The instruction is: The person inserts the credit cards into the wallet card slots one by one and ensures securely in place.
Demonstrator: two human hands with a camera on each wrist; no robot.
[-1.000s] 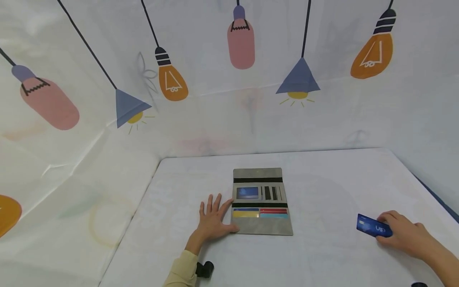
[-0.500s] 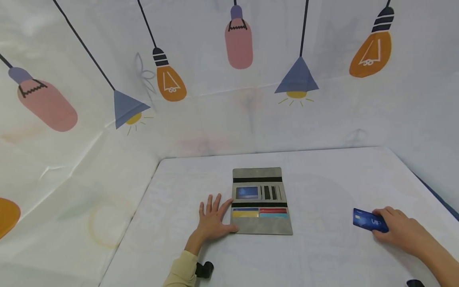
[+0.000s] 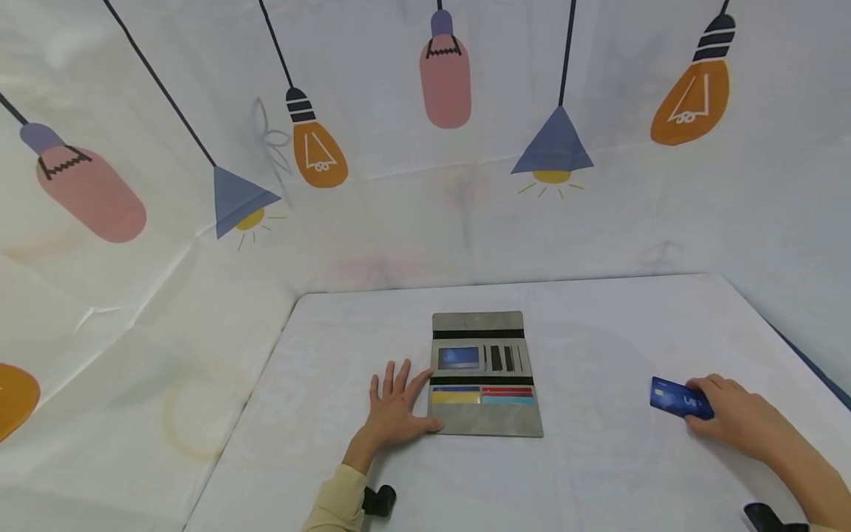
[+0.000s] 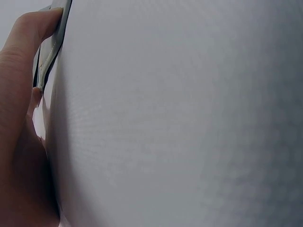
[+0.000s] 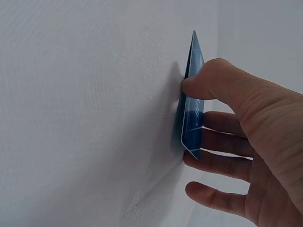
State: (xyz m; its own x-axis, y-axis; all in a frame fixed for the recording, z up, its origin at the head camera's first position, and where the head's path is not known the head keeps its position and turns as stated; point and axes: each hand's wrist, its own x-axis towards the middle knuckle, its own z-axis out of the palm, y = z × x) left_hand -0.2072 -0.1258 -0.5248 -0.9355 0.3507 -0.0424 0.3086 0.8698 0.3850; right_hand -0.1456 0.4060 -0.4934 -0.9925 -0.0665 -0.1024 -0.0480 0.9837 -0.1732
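Observation:
An unfolded grey card wallet (image 3: 486,424) lies on the white table, with a blue card (image 3: 459,357) in its upper window and yellow, red and light blue cards in its lower slots. My left hand (image 3: 394,414) rests beside it, fingers spread, thumb and index fingertip at the wallet's left edge; the left wrist view shows the thumb on that edge. Off to the right, my right hand (image 3: 738,420) pinches a blue bank card (image 3: 678,398) by its edges, the chip end pointing left. In the right wrist view the card (image 5: 193,123) sits between thumb and fingers, close over the table.
The white tabletop (image 3: 598,347) stretches between the wallet and the right hand. Behind it rises a white sheet (image 3: 399,236) printed with lamps and bulbs. Black wrist devices (image 3: 380,501) show at both forearms.
My right hand has moved slightly left and away from me with the blue bank card. The left hand and the wallet have stayed in place.

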